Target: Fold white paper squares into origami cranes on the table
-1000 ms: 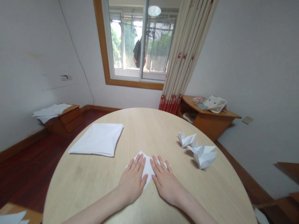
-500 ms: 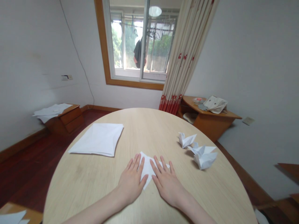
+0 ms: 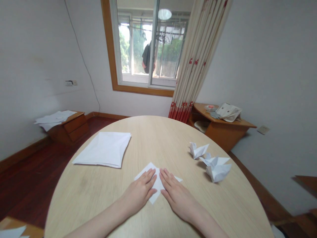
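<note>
A folded piece of white paper (image 3: 154, 197) lies flat on the round wooden table (image 3: 104, 195), close to me. My left hand (image 3: 141, 186) rests flat on its left part, fingers stretched out. On the right part lies my right hand (image 3: 173, 191), also flat with straight fingers. Both sets of fingertips come close together near the paper's middle. Pointed corners of the paper show above, below and to either side of my hands; the rest is hidden under them.
A stack of white paper sheets (image 3: 105, 150) lies at the table's left. Several folded paper birds (image 3: 218, 170) stand at the right. Beyond the table are a low drawer cabinet (image 3: 74, 127) with papers, a corner desk (image 3: 223, 132) holding a cloth bag, and a curtain (image 3: 195, 59).
My hands have drawn closer together over the paper, their fingers less spread. More of the paper's left corner now shows.
</note>
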A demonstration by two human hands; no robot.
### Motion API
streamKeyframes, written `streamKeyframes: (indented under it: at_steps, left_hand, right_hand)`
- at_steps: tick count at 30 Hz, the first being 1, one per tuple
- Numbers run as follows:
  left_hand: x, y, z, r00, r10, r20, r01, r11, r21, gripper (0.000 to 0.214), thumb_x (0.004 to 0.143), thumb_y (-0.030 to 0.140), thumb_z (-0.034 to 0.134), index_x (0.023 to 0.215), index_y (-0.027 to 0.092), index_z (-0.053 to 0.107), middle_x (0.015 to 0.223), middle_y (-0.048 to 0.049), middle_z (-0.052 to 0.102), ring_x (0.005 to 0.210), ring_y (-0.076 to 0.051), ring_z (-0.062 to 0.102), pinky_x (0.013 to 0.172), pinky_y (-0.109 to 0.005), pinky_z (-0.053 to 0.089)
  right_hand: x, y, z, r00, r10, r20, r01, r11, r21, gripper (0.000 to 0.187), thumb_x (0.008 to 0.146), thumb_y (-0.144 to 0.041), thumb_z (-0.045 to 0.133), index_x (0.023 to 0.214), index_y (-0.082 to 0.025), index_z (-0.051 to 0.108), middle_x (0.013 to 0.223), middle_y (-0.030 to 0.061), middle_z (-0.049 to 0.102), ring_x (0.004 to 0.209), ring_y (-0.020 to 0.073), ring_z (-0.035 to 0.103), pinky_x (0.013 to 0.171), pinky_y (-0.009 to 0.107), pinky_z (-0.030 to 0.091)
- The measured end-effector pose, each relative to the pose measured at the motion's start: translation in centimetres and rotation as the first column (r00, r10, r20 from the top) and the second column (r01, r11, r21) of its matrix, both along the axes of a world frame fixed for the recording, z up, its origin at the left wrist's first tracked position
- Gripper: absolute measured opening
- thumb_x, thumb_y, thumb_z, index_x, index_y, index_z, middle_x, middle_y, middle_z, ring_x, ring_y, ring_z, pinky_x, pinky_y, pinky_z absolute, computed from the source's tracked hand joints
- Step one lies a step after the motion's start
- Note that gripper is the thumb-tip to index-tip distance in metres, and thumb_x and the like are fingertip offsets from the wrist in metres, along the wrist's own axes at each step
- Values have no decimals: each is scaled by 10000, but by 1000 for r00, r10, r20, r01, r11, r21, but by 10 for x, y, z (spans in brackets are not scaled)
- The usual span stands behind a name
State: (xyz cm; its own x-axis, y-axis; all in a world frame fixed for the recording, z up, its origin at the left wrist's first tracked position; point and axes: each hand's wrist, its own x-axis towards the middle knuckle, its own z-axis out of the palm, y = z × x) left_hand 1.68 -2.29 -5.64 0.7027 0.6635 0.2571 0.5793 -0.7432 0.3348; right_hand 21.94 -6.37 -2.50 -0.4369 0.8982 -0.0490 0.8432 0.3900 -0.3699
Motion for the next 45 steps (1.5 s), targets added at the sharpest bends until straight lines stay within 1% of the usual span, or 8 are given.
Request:
streamKeyframes:
  at_steps: [3, 6, 12, 17, 20, 27, 37, 45]
  left_hand:
    - [-1, 0, 2, 999, 9, 50, -7, 999, -42, 510, 899, 212, 595, 1385, 213, 441, 1475, -112, 399, 1356, -239, 373, 1099, -416, 381]
    - [-1, -1, 6, 993, 35, 112, -25, 996, -88, 383, 870, 186, 630, 1247, 200, 567, 1458, -118, 428, 1355, -250, 376, 1097, -423, 385]
    - [1, -5, 14, 974, 108, 201, -78, 985, -152, 176, 832, 151, 666, 998, 193, 622, 1398, -108, 515, 1310, -256, 454, 1063, -418, 429]
    - [3, -7, 16, 974, 151, 171, -126, 981, -147, 45, 864, 159, 625, 881, 200, 617, 1359, -87, 552, 1262, -251, 507, 1024, -424, 457]
    - [4, -7, 17, 972, 160, 173, -139, 983, -124, 64, 881, 147, 591, 844, 192, 616, 1323, -88, 576, 1227, -246, 534, 1006, -420, 467]
    - [4, -7, 15, 964, 150, 221, -138, 988, -72, 103, 882, 138, 559, 806, 191, 602, 1253, -85, 609, 1162, -242, 562, 966, -412, 483]
    - [9, -6, 8, 938, 210, 275, -189, 977, -104, 129, 872, 152, 568, 749, 187, 553, 1142, -93, 621, 1108, -249, 562, 925, -427, 486]
    - [9, -5, 10, 925, 226, 304, -189, 971, -147, 164, 856, 118, 598, 724, 183, 526, 1103, -84, 599, 1091, -243, 551, 918, -412, 477]
  right_hand:
    - [2, 0, 5, 999, -2, -36, 1, 999, -38, 563, 969, -339, 417, 1469, -117, 286, 1532, 106, 230, 1421, 229, 209, 1170, 433, 232]
    - [1, 0, 10, 1000, -24, -15, 24, 999, -37, 544, 946, -318, 488, 1436, -114, 372, 1510, 120, 297, 1400, 242, 276, 1160, 421, 262]
    - [0, 1, 9, 1000, -29, 2, 28, 996, 83, 370, 910, -219, 559, 1276, -172, 567, 1438, 119, 458, 1320, 262, 434, 1086, 429, 391]
    - [-1, 2, 6, 999, -47, -26, 51, 982, 181, 126, 930, -196, 520, 1017, -190, 611, 1289, 103, 596, 1152, 254, 594, 910, 395, 521]
    - [-3, 0, 4, 997, -74, -26, 78, 977, 198, 120, 957, -187, 454, 954, -182, 574, 1177, 100, 628, 967, 230, 665, 781, 362, 546]
    - [-8, -3, 1, 993, -87, -73, 103, 962, 253, 156, 948, -144, 405, 880, -190, 538, 1017, 79, 622, 911, 223, 623, 790, 363, 504]
    - [-14, 0, -10, 968, -186, -170, 225, 942, 249, 128, 925, -145, 406, 903, -180, 526, 1031, 98, 572, 912, 230, 580, 812, 389, 477]
    - [-13, 2, -10, 967, -179, -184, 221, 945, 241, 125, 938, -180, 419, 870, -193, 524, 1013, 83, 570, 902, 223, 570, 812, 386, 469]
